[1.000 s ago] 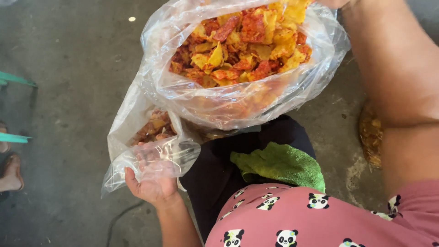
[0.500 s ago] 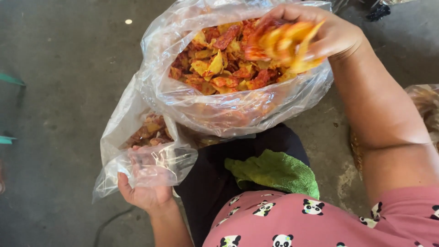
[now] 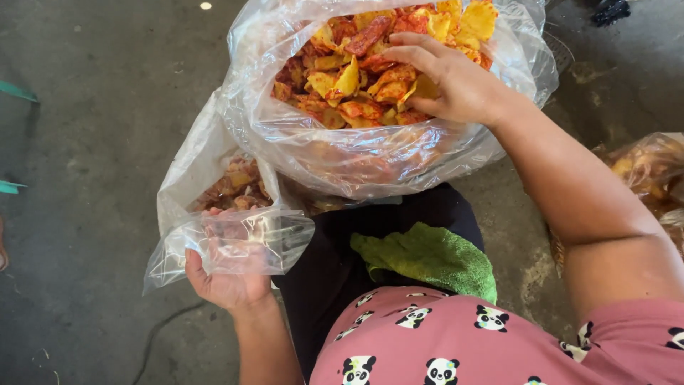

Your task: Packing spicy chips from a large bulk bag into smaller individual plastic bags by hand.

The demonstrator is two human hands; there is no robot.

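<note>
Lower left of frame: left hand [image 3: 226, 274] keeps its grip closed on the gathered neck of the small clear bag [image 3: 214, 214], which sits partly filled with chips just beside the big bag and has not shifted from half a second ago. Upper centre to right: the right hand [image 3: 449, 82], then lifted with a blurred fistful of red-and-yellow chips [image 3: 342, 93], is now back down in the large clear bag [image 3: 342, 153], fingers curled into the heap. Judged: another scoop is under way; the green cloth [image 3: 427, 257] lies unmoved on the lap.

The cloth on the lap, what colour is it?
The cloth is green, seen in the head view.
</note>
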